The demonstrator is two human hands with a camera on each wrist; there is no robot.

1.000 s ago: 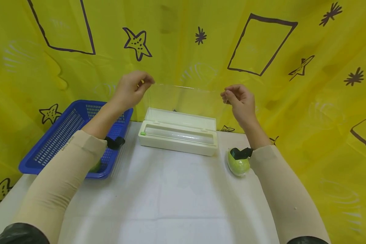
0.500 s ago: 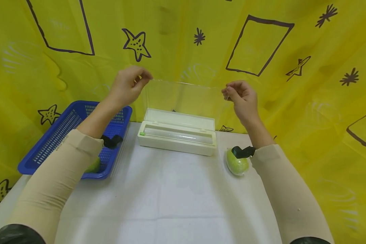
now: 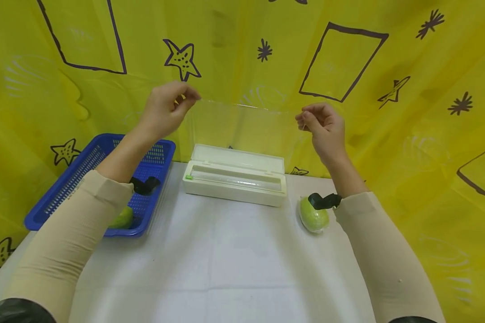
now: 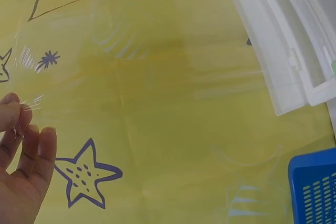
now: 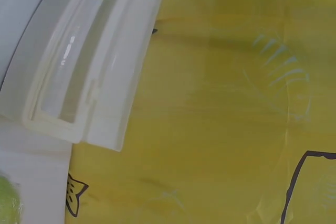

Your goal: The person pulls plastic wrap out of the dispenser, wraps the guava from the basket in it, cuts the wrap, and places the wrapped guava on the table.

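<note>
A clear sheet of plastic wrap (image 3: 242, 121) stretches between my two raised hands, above and behind the white wrap dispenser (image 3: 234, 197). My left hand (image 3: 165, 107) pinches its left corner between thumb and fingertips; in the left wrist view the film gathers at those fingers (image 4: 26, 114). The right corner is pinched by my right hand (image 3: 327, 128), which does not appear in the right wrist view. The dispenser's lid (image 3: 238, 157) stands up at the back, and a roll of film (image 3: 238, 180) shows in its slot.
To the left stands a blue plastic basket (image 3: 141, 220) with a green fruit (image 3: 123, 218) in it, partly behind my left forearm. A wrapped green fruit (image 3: 314, 217) lies on the white tablecloth (image 3: 226, 260) at right. A patterned yellow curtain (image 3: 234, 27) hangs behind the table.
Both hands have risen a little, lifting the film's upper edge higher above the dispenser. My left hand has also shifted slightly left, baring more of the fruit in the basket.
</note>
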